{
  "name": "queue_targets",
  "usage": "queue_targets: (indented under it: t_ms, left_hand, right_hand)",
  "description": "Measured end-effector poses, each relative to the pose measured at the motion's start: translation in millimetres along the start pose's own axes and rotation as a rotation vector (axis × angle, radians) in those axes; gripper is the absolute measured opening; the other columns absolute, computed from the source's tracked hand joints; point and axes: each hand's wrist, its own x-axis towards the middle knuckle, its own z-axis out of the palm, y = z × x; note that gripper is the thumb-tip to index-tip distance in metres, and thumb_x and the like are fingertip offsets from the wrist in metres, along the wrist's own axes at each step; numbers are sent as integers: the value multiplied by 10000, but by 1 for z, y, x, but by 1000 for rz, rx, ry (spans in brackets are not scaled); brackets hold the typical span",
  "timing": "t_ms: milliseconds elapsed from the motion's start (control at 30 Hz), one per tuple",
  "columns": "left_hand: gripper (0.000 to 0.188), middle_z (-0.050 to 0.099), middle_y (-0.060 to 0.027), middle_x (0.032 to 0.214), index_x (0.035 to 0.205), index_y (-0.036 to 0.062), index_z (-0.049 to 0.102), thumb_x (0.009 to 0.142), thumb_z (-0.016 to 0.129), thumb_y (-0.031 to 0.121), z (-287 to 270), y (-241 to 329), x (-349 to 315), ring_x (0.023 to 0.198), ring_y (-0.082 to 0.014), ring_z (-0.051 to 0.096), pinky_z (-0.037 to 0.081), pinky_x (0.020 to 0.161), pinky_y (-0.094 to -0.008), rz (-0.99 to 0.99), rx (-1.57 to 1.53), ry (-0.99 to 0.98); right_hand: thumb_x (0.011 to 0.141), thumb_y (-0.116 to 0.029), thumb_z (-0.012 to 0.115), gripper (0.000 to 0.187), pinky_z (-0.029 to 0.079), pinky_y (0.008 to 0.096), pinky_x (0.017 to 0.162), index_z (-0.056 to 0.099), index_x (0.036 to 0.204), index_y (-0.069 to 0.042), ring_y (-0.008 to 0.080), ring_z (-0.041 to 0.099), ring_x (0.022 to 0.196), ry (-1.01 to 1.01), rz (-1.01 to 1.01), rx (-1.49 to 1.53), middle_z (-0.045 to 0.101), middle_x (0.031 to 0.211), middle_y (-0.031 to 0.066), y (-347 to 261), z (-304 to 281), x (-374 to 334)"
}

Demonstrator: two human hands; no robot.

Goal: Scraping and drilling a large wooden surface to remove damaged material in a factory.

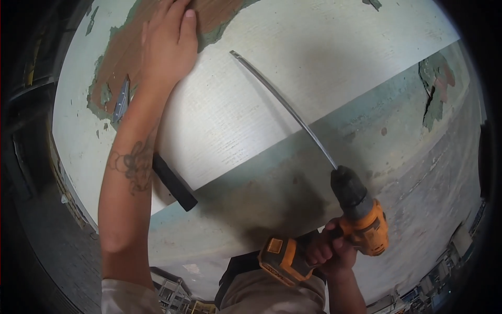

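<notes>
My right hand (327,251) is wrapped round the grip of an orange and black cordless drill (371,227), held low in front of my body. From its black chuck a long thin metal bit (293,112) reaches up and left over a pale panel (246,115). At the top left my left hand (170,49) lies with fingers stretched on a brown patch (214,13) where paint has come off. Beside the left forearm shows a pointed grey blade (122,99). A black handle (175,183) sticks out on the forearm's other side; whether the two join is hidden.
Greenish, worn surface (251,193) runs along the panel's near side. Cracked, flaking paint (434,94) shows at the far right. Shelving and frames (170,288) stand at floor level on the near left, with more clutter (429,288) at the lower right.
</notes>
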Motion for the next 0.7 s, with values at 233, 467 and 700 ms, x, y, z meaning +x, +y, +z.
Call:
queue_targets:
  t_ms: [233,467,700]
  left_hand:
    - [411,524,-211,1475,1407,65,577,1061,438,238,17,-45,11,1378,-360,483,326,1175,-484,179,111,73]
    - [415,462,-154,1574,1439,168,591,1055,443,225,26,-57,14,1495,-321,376,231,1226,-442,244,-17,50]
    - [438,431,-125,1606,1451,181,583,1088,358,277,20,-55,11,1525,-277,332,154,1246,-458,166,-87,10]
  right_hand:
    - [970,-273,667,424,433,344,597,493,1294,-64,161,481,606,167,-129,-497,481,696,34,25,33,9]
    - [963,-228,650,394,442,346,625,489,1278,-54,159,490,624,253,-118,-427,500,708,41,36,36,15]
    - [958,-217,653,375,435,340,607,497,1255,-50,149,478,588,244,-138,-358,493,676,34,42,42,26]
